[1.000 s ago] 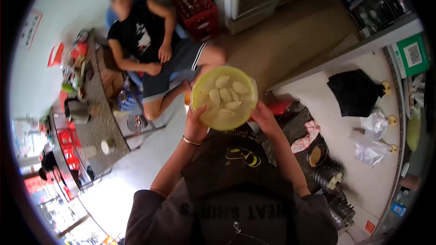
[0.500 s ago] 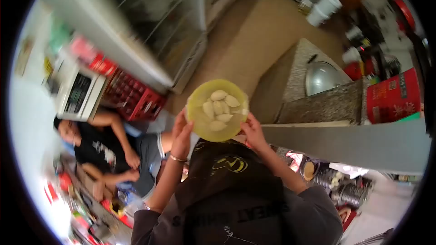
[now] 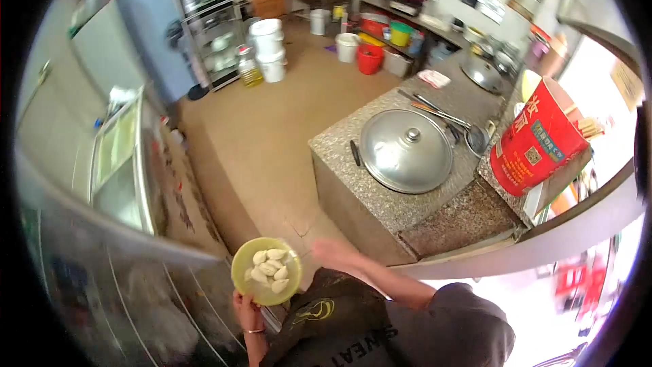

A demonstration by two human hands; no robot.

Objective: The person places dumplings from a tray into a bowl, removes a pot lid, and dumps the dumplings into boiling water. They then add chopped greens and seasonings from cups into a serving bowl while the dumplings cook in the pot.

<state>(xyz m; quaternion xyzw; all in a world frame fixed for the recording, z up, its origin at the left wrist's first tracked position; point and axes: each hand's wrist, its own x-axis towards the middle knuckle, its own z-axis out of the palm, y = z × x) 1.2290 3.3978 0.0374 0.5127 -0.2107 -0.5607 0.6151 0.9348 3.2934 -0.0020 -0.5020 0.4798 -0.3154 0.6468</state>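
A yellow-green plate (image 3: 239, 273) with several pale dumplings (image 3: 269, 270) in it is at the lower middle of the head view. My left hand (image 3: 246, 309) grips its lower left rim, with a bracelet on the wrist. Just right of the plate, apart from its rim, is my right hand (image 3: 334, 253), smeared by motion so that its fingers cannot be made out. Both arms reach out past a dark apron (image 3: 333, 312).
A lidded wok (image 3: 406, 151) is set into the stone counter (image 3: 339, 137) ahead right, with a ladle (image 3: 477, 139) beside it. A red bucket (image 3: 536, 139) stands at the counter's right. White tubs (image 3: 272, 51) and a metal rack (image 3: 207, 20) are farther back; a glass-fronted cabinet (image 3: 115, 163) is left.
My right hand has come off the plate, which my left hand alone now holds, lower and farther left. The view has swung round to the stove counter; the seated person has left it.
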